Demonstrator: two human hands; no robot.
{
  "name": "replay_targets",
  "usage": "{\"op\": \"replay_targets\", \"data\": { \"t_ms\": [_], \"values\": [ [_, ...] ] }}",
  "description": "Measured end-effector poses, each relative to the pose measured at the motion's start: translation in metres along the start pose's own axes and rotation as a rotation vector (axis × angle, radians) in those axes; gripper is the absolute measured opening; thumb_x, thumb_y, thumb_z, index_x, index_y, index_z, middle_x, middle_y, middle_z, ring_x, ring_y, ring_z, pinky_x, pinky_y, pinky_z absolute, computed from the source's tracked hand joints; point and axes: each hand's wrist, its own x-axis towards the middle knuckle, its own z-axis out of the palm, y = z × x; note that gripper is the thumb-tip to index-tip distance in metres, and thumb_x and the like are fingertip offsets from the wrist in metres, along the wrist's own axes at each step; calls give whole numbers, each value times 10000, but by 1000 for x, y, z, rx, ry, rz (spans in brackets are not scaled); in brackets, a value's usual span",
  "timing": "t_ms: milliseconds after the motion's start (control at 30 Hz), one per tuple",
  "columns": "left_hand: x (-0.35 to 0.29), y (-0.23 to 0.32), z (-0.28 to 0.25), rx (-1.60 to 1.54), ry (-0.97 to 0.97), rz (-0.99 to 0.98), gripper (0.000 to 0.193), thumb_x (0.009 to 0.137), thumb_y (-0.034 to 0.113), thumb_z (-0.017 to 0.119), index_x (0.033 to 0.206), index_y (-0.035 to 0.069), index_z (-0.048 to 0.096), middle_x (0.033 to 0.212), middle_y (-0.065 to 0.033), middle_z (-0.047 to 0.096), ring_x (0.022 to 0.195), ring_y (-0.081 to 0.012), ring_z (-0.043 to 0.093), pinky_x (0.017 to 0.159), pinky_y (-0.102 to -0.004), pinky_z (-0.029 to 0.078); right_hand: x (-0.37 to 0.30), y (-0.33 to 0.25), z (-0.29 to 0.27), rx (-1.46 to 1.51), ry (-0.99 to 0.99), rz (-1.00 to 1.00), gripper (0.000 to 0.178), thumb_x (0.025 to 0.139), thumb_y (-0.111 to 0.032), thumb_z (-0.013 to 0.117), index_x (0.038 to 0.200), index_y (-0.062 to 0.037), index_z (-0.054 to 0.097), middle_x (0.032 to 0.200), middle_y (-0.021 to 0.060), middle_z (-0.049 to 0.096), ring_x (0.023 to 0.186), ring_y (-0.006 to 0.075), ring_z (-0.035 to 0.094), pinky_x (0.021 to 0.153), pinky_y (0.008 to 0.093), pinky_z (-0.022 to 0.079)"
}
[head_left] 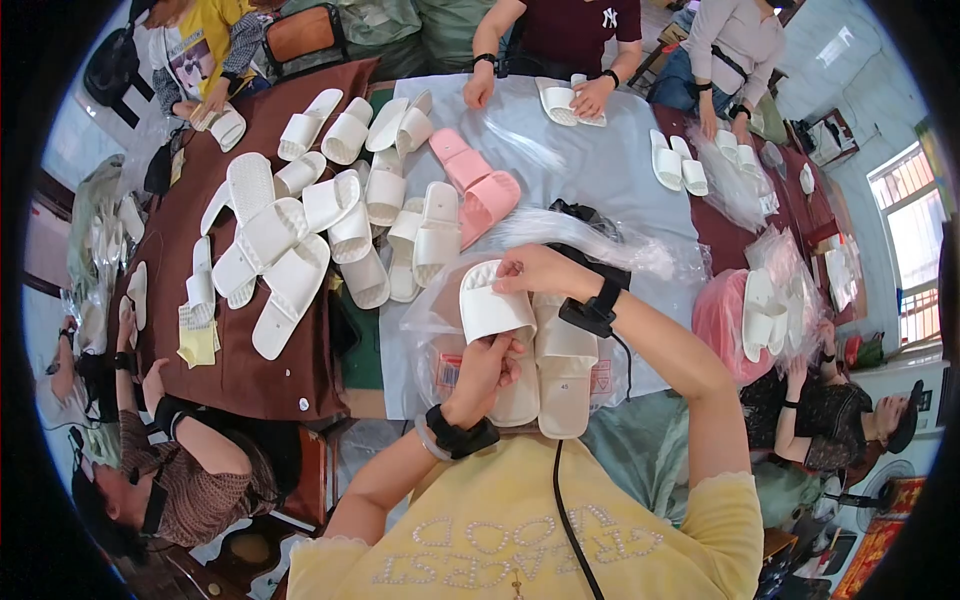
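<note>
A pair of white slide slippers lies side by side in front of me, toes pointing away, on a clear plastic bag (418,325). My left hand (487,372) is closed at the heel-side opening of the strap on the left slipper (496,316), thumb and fingers pinching its edge. Over the toe-side edge of that strap bends my right hand (545,274), its fingertips closed on it. The right slipper (565,400) rests flat beside it, untouched. What lies inside the left strap is hidden by my fingers.
White slippers (285,270) are heaped on the brown cloth at left, with a pink pair (475,185) nearby. Clear plastic bags (600,240) lie beyond my right hand. Co-workers handle slippers around the table; one person's hand (593,97) touches a white pair opposite.
</note>
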Motion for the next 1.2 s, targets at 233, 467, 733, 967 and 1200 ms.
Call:
{"op": "replay_targets", "data": {
  "t_ms": [233, 467, 733, 967, 1200],
  "values": [
    [2, -2, 4, -70, 10, 45, 157, 920, 211, 454, 940, 65, 507, 754, -3, 543, 444, -86, 432, 384, -202, 300, 2, 7, -6, -169, -139, -61, 392, 822, -375, 538, 935, -9, 624, 906, 178, 624, 813, 302, 588, 745, 370, 445],
    [6, -4, 1, -91, 4, 17, 141, 928, 181, 434, 894, 63, 502, 723, 0, 535, 446, -91, 411, 384, -202, 294, 2, 9, -4, 206, -180, -4, 290, 806, -251, 599, 957, -5, 625, 890, 132, 638, 819, 213, 589, 749, 319, 442],
    [11, -12, -5, -155, -4, 40, 125, 925, 157, 433, 887, 55, 495, 748, -22, 537, 425, -107, 421, 385, -227, 312, 3, 23, -12, -40, 55, -142, 274, 837, -229, 553, 991, -11, 615, 909, 85, 641, 837, 153, 578, 768, 289, 444],
    [10, -11, -4, -103, -25, 57, 121, 927, 131, 411, 896, 53, 498, 761, -22, 542, 461, -101, 430, 415, -222, 325, -1, 19, -10, -45, -32, -135, 261, 833, -239, 529, 946, -26, 630, 851, 119, 643, 786, 199, 594, 730, 316, 452],
    [9, -11, -7, -184, -88, 81, 162, 942, 160, 390, 949, 35, 493, 825, -39, 561, 534, -111, 470, 491, -229, 378, 1, 18, -1, 240, -119, -78, 262, 828, -195, 556, 990, 4, 609, 880, 84, 630, 787, 141, 565, 721, 272, 446]
  ]
}}
